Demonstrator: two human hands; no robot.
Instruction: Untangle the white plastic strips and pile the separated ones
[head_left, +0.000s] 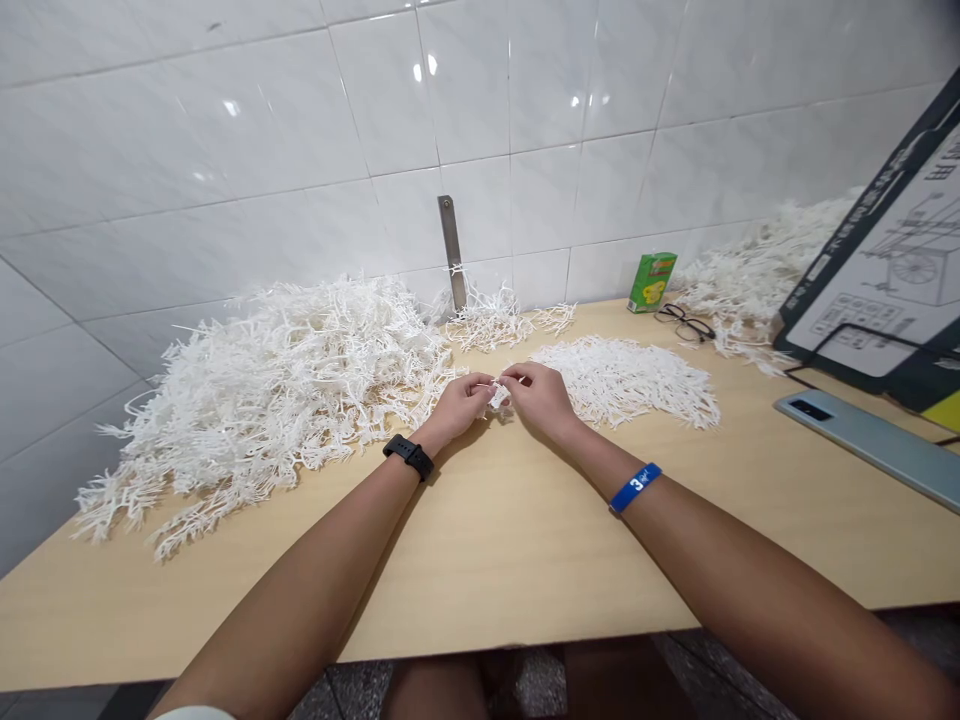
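My left hand [459, 408] and my right hand [538, 398] meet over the middle of the table, fingertips pinched. Between them is a small white branched piece [498, 396], thin and twig-like, perhaps plastic. Both hands grip it, though the fingers cover much of its shape. Left of my hands rises a large tangled heap of similar white branched pieces [292, 360]. Just right of my right hand lies a flatter, neater pile of white pieces [630, 380]. A small loose cluster of them [491, 318] sits behind my hands, near the wall.
A metal strip [451, 250] leans upright on the tiled wall [510, 110]. Toward the right are a green box [652, 282], eyeglasses [685, 323], another white heap [757, 265], a large printed dark box [885, 260] and a phone [877, 442]. The table's front edge [510, 650] is close to my body.
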